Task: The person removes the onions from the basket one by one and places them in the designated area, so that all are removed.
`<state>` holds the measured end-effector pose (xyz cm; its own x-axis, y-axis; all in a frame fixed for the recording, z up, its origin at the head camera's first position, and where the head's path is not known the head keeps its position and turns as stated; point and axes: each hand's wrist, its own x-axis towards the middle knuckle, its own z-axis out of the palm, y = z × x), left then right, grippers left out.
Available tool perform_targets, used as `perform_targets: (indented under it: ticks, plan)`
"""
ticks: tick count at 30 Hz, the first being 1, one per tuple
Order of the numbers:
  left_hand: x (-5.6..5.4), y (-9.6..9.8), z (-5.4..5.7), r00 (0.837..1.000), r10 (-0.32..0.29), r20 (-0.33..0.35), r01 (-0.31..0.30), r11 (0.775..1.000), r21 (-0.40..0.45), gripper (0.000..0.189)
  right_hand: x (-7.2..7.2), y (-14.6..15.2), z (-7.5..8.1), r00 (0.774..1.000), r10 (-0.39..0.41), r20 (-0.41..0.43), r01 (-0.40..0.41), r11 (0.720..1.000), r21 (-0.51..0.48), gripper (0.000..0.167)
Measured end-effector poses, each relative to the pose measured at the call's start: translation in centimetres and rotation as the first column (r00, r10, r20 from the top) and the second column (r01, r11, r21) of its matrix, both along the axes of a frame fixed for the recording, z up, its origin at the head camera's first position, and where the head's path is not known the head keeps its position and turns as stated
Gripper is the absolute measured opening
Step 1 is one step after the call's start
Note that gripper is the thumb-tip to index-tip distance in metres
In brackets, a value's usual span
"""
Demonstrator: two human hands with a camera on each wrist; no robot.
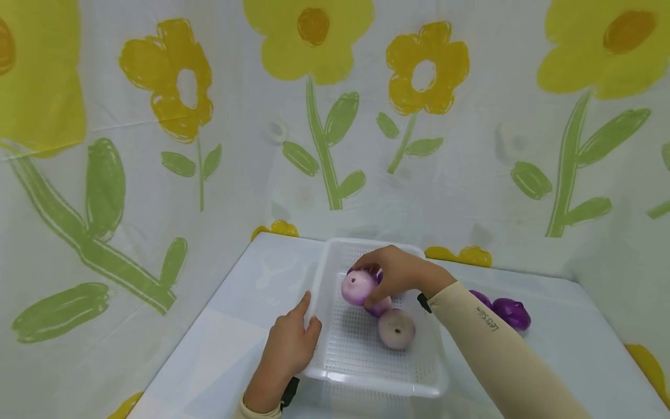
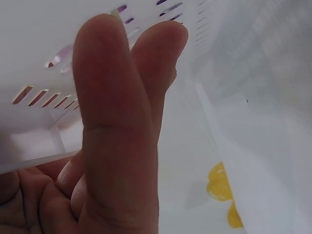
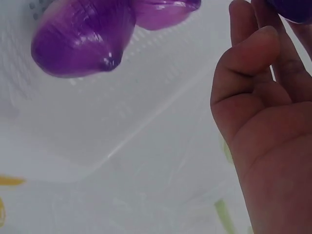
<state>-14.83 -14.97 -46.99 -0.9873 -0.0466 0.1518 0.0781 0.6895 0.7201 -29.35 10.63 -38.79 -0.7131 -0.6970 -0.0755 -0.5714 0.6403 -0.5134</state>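
A white perforated plastic basket [image 1: 377, 381] stands on the table with several purple onions inside. My right hand [image 1: 400, 270] reaches into it from the right and grips an onion [image 1: 358, 288], its pale root end facing up. In the right wrist view, a dark purple onion [image 3: 295, 7] shows at the fingers. Another onion [image 1: 396, 329] lies nearer the basket's front, with more partly hidden under the right hand. My left hand [image 1: 288, 340] holds the basket's left side, its thumb at the rim. The left wrist view shows curled fingers [image 2: 53, 200] beneath the basket edge.
Purple onions [image 1: 512, 314] lie on the white table [image 1: 565, 355] right of the basket, partly behind the right forearm. A flower-printed cloth [image 1: 366, 192] hangs behind and beside the table.
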Motion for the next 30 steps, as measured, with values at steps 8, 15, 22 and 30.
perform_targets:
  ticks: [8,15,22,30]
  plan:
    - [-0.3,-0.1,0.1,1.0,0.007,0.01,-0.007,1.0,-0.006,0.061,1.3,2.5,1.5,0.997,0.025,-0.071,-0.029,0.997,-0.065,0.072]
    - [0.0,-0.1,-0.1,0.999,-0.013,0.033,0.013,1.0,0.022,0.061,4.6,6.4,1.5,0.994,0.027,-0.107,-0.045,0.984,-0.172,0.075]
    - [-0.3,0.1,-0.3,0.999,-0.011,0.035,0.01,0.999,0.035,0.062,7.4,10.7,1.0,0.991,-0.074,-0.109,0.039,0.955,-0.293,0.077]
    - [0.0,0.1,-0.4,0.999,0.007,0.042,-0.009,0.999,0.031,0.061,11.4,16.4,-1.9,0.964,-0.255,-0.082,0.192,0.87,-0.454,0.075]
